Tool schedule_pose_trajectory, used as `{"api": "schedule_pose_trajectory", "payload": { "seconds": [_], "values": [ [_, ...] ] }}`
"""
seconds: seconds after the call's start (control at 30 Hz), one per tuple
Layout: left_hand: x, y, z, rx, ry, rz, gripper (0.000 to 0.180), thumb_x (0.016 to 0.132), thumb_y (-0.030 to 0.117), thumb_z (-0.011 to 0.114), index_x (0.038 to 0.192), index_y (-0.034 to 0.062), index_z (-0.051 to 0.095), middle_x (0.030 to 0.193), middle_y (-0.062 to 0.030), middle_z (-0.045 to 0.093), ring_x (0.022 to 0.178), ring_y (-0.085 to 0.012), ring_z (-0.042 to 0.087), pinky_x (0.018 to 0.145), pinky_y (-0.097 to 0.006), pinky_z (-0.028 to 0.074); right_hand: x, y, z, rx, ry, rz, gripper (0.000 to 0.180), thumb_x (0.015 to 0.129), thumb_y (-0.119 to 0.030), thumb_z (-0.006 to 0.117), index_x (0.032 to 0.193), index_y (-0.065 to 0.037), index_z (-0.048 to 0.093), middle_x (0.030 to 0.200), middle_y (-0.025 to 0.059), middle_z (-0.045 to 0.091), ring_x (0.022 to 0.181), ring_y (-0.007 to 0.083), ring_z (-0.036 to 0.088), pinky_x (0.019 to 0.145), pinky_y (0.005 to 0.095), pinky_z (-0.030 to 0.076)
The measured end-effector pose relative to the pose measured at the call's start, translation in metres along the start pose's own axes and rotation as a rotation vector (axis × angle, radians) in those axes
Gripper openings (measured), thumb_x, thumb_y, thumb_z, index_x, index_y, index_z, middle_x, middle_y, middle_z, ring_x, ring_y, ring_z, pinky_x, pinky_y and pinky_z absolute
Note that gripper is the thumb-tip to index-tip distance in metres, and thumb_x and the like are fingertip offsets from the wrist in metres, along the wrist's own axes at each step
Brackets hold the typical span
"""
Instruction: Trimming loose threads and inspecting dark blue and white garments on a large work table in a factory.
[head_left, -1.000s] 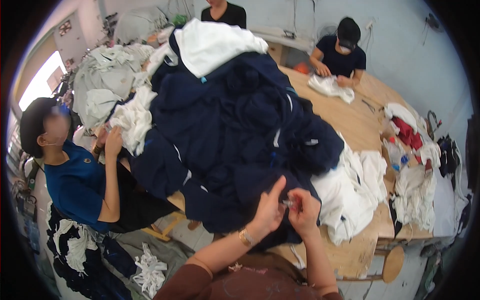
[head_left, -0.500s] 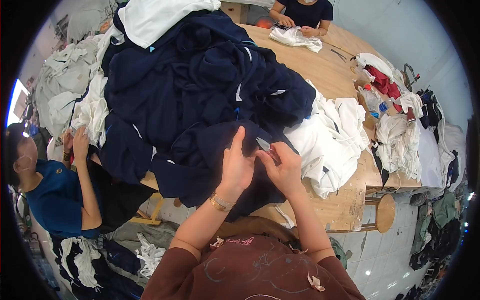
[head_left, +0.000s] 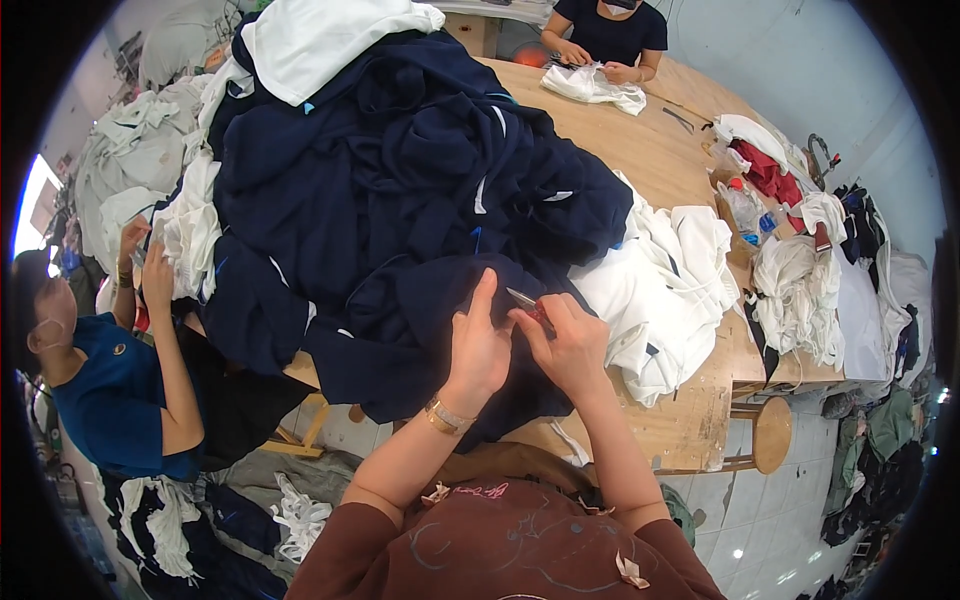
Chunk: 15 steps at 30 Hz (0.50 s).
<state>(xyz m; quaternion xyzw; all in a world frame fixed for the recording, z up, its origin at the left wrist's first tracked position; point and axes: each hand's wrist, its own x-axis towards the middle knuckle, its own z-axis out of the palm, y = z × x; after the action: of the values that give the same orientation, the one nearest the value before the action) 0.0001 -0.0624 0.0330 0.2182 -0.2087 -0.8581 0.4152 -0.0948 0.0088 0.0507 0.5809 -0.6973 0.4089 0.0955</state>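
My right hand (head_left: 572, 345) is closed around small thread snips (head_left: 524, 300) with a red handle, their pale blades pointing up and to the left. Close beside it, my left hand (head_left: 478, 345) has its thumb raised, and its other fingers curl into navy fabric, partly out of sight. That fabric belongs to a big heap of navy garments (head_left: 350, 190), which spreads over the table and hangs past its near edge. White strips and small blue marks show on the heap. Just right of my right hand lie white garments (head_left: 660, 290).
A co-worker (head_left: 125, 370) in blue sits at left, handling white cloth. Another person (head_left: 612, 40) works with white fabric across the wooden table (head_left: 620, 135). A stool (head_left: 770, 435) stands at right. More cloth (head_left: 800, 290) lies along the right edge.
The snips in my right hand have tilted further left, their blades nearer my left thumb. The view has shifted slightly. At left, the co-worker's farther hand has risen toward the white cloth.
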Motion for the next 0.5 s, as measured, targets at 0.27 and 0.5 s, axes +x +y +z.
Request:
{"api": "schedule_pose_trajectory", "payload": {
  "seconds": [0.27,0.5],
  "values": [
    [-0.009,0.002,-0.002,-0.068,0.081,-0.015,0.017,0.091,0.023,0.057,0.102,0.0106,0.059,0.102,0.0012,0.059,0.098,-0.0106,0.053,0.089,-0.04,0.042,-0.001,0.001,0.0,0.293,0.037,0.303,0.027,0.078,-0.021,0.072,0.079,-0.003,0.052,0.057,0.0053,0.048,0.048,0.0126,0.044,0.045,0.0266,0.037],
    [-0.037,-0.047,-0.051,0.472,0.069,0.027,0.031,0.083,0.027,0.067,0.103,0.003,0.062,0.097,-0.0001,0.062,0.089,-0.0092,0.056,0.08,-0.028,0.046,-0.03,0.056,0.014,0.488,0.017,0.492,0.018,0.094,-0.017,0.048,0.085,-0.001,0.048,0.07,0.0003,0.044,0.066,0.009,0.04,0.057,0.0248,0.035]
  ]
}}
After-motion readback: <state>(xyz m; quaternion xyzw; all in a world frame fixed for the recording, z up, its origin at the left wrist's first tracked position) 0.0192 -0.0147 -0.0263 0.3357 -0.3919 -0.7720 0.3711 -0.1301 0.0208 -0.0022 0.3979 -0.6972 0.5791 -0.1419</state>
